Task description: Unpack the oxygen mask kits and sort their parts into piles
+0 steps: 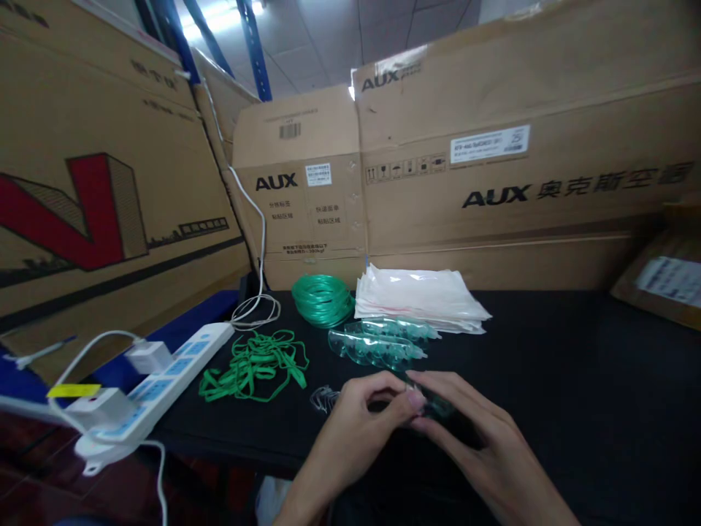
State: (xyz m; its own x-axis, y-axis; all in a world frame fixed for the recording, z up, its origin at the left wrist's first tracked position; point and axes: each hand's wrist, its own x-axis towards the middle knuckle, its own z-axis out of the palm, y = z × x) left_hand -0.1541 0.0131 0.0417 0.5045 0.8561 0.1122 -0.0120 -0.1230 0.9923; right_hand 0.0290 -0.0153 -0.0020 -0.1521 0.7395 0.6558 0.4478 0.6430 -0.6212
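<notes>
My left hand point(372, 413) and my right hand point(465, 420) meet over the front of the black table. Between them is a clear green plastic mask point(439, 404), mostly hidden by my fingers. The thumb and fingertips of my left hand pinch at its edge; my right fingers are bent around its other side. Just beyond my hands lie more clear green masks point(377, 349), nested in rows. Left of my left hand is a small pile of thin clear or silvery strips point(325, 399). Farther left lies a tangle of green elastic straps point(257, 369).
A coil of green tubing point(323, 299) and a stack of white plastic bags point(419, 296) stand at the back. A white power strip point(164, 387) with plugs and cords runs along the left edge. Large cardboard boxes point(493, 241) wall the table's back and left point(180, 161).
</notes>
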